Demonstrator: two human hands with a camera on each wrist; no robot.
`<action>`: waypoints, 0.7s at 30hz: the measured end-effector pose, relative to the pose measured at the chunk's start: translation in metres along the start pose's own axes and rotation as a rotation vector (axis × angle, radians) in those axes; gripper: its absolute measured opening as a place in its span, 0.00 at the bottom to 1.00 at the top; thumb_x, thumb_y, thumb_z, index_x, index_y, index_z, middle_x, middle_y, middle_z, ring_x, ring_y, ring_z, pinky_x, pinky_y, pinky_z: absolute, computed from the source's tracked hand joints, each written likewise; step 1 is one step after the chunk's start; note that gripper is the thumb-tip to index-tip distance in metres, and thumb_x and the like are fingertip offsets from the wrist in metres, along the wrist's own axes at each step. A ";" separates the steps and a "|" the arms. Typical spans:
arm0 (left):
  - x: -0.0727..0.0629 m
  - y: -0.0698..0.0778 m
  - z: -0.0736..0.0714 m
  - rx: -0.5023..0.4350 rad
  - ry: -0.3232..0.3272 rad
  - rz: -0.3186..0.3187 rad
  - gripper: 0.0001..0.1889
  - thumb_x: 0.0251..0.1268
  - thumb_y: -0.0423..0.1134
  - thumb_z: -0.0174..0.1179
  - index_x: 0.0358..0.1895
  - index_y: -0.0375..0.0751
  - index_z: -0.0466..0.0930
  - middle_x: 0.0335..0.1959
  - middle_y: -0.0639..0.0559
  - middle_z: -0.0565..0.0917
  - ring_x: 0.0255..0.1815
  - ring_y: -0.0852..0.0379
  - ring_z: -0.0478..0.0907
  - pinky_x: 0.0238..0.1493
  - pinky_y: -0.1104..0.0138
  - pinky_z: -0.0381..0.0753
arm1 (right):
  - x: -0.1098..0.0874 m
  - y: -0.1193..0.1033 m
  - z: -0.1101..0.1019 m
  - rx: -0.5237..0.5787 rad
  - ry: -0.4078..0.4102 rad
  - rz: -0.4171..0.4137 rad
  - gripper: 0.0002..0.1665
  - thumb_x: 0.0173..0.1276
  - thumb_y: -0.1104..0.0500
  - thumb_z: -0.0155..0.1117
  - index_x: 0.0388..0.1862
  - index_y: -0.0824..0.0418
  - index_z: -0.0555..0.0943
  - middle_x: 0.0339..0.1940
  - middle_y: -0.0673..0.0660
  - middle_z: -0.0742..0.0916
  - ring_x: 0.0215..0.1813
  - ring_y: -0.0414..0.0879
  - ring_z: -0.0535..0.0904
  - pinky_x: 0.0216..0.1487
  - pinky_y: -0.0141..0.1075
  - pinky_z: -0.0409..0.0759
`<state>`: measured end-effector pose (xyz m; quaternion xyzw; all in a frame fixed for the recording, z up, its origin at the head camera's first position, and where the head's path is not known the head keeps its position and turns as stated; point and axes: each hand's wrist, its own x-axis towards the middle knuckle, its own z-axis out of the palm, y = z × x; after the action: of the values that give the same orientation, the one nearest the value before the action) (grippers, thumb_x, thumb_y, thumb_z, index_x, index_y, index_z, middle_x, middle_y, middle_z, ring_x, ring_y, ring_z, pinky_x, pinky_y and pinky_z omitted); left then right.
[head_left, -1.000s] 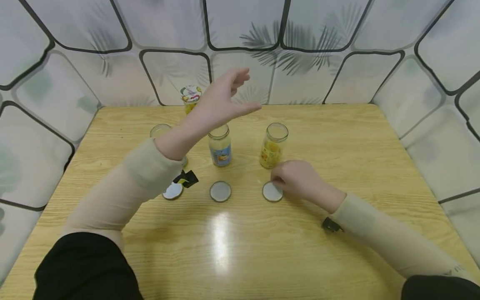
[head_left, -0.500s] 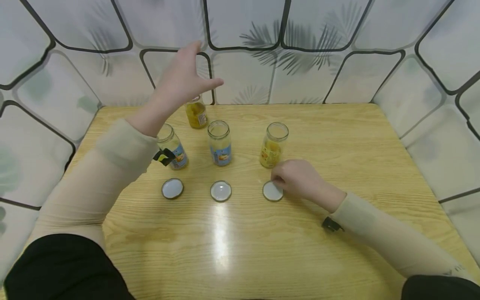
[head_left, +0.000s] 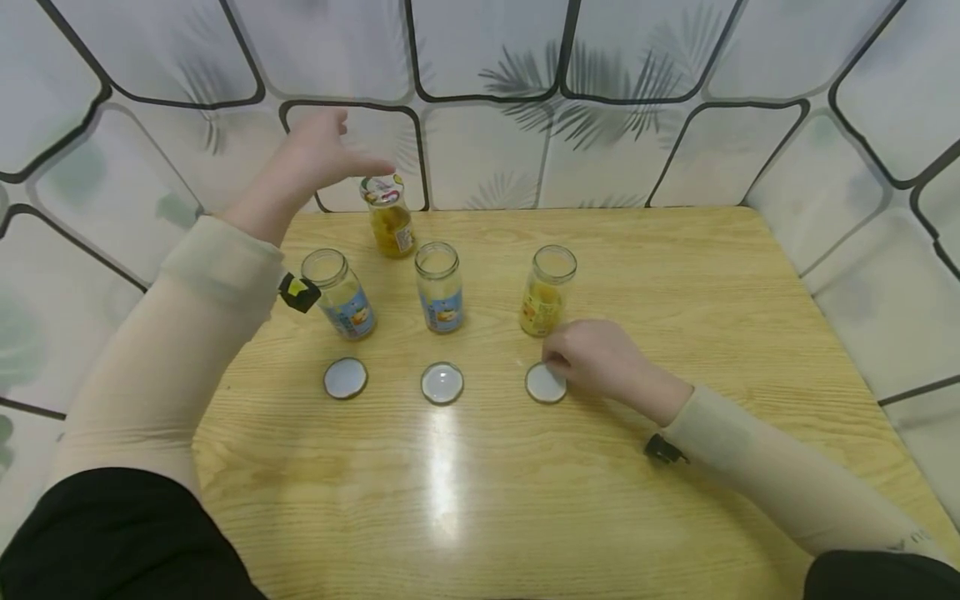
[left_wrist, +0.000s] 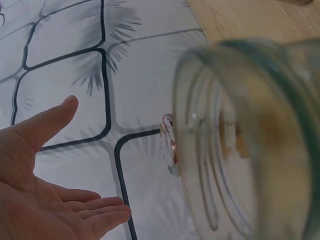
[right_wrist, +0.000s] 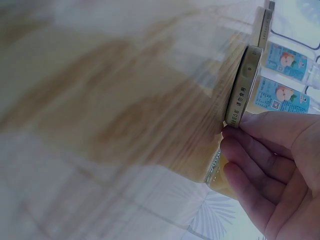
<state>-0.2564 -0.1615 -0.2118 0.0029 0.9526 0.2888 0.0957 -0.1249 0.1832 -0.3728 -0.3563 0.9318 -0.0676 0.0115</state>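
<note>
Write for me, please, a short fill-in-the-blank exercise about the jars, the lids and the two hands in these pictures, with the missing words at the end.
1. One jar at the back is closed, and the other ____ jars are open.
2. The open jar nearest the right hand has a ____ label.
3. In the head view, counted from the left, the right hand touches the ____ loose lid.
4. The left hand is raised and holds ____.

Missing words: three; yellow; third; nothing.

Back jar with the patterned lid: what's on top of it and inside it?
The patterned lid sits on top of the back jar. Yellow contents show through its side, too small to identify. Whatever the lid and label cover cannot be seen.
</note>
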 end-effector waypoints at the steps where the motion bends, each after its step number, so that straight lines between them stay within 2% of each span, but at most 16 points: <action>1: 0.003 -0.003 0.000 -0.007 -0.011 -0.009 0.60 0.50 0.66 0.62 0.76 0.43 0.32 0.77 0.47 0.45 0.75 0.44 0.46 0.72 0.49 0.51 | 0.000 0.000 0.000 -0.001 -0.001 0.000 0.03 0.59 0.58 0.68 0.27 0.50 0.84 0.26 0.44 0.83 0.27 0.36 0.76 0.29 0.33 0.77; 7: 0.015 -0.017 0.005 0.026 -0.090 -0.023 0.62 0.49 0.66 0.63 0.75 0.37 0.32 0.76 0.41 0.47 0.75 0.40 0.46 0.72 0.47 0.51 | 0.000 0.001 0.000 -0.002 0.005 -0.006 0.03 0.58 0.59 0.68 0.27 0.50 0.84 0.27 0.44 0.84 0.28 0.37 0.77 0.30 0.34 0.78; 15: 0.024 -0.029 0.016 0.085 -0.173 0.000 0.60 0.52 0.64 0.62 0.74 0.32 0.33 0.74 0.34 0.50 0.73 0.35 0.50 0.70 0.45 0.55 | 0.000 0.001 0.001 0.002 0.018 -0.015 0.03 0.58 0.59 0.69 0.27 0.50 0.84 0.27 0.44 0.84 0.28 0.37 0.77 0.30 0.34 0.78; 21: 0.032 -0.040 0.023 0.118 -0.187 0.017 0.62 0.49 0.64 0.65 0.73 0.27 0.38 0.72 0.30 0.54 0.71 0.34 0.54 0.69 0.46 0.58 | 0.001 0.001 0.001 0.005 0.008 -0.015 0.03 0.58 0.59 0.68 0.27 0.50 0.84 0.27 0.44 0.84 0.28 0.37 0.77 0.31 0.35 0.78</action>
<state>-0.2817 -0.1806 -0.2580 0.0437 0.9549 0.2313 0.1812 -0.1261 0.1837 -0.3740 -0.3629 0.9290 -0.0716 0.0081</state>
